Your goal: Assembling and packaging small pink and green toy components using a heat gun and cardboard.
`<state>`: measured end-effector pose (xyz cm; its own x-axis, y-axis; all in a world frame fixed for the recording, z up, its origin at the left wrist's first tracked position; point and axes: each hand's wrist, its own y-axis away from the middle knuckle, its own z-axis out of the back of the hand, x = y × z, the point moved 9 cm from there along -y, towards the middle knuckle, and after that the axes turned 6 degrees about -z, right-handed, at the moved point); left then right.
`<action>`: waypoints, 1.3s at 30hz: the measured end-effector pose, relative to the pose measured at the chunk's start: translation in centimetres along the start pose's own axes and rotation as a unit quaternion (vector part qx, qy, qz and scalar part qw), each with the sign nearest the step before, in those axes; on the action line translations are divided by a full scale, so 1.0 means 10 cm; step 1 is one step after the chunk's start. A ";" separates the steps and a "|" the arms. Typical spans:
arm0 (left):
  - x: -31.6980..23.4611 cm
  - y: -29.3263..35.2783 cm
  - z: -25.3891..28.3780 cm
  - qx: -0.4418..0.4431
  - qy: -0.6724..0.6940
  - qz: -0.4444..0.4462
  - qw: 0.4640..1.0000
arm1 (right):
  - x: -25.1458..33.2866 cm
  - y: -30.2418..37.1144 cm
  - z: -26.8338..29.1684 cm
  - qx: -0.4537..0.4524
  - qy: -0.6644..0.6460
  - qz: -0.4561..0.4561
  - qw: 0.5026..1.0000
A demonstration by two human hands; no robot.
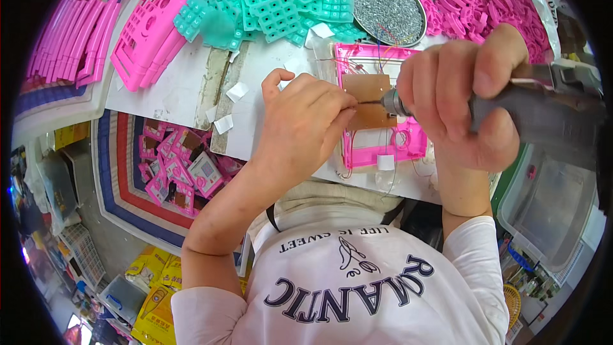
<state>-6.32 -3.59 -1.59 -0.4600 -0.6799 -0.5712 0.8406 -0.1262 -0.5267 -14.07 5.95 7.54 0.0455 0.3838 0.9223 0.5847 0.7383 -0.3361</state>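
Note:
My right hand (460,89) is wrapped round a dark grey power screwdriver (530,112), held nearly level across the view. Its metal nose (394,102) points left at a brown circuit board (367,86). The board sits in a pink plastic housing (377,156) with thin wires around it. My left hand (303,118) reaches over the housing's left side, thumb and forefinger pinched together at the board beside the screwdriver's nose. Whatever small thing those fingertips hold is hidden.
Behind the housing are a round tray of screws (389,9) and teal rubber keypads (268,6). Pink rings (485,6) heap at the far right. Pink panels (150,32) stack at the left. Below the table's left edge, a striped bag (118,172) holds pink assembled pieces (182,166).

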 end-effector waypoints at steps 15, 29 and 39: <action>-0.31 -0.06 -0.07 0.032 -0.033 -0.019 0.999 | -0.06 0.46 0.10 -0.115 -0.018 -0.040 0.992; -0.31 0.09 -0.16 0.110 -0.049 0.006 0.993 | -0.36 0.48 0.08 -0.016 0.126 -0.114 0.985; -0.51 0.08 -0.39 0.143 -0.008 -0.013 0.990 | 0.54 0.52 0.60 -0.183 0.251 0.136 0.941</action>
<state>-4.43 2.61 -1.59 -0.4803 -0.6849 -0.5478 0.8759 -0.3419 -0.3406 -15.64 15.23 9.63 0.5570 0.1529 0.8164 0.7315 0.3752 -0.5693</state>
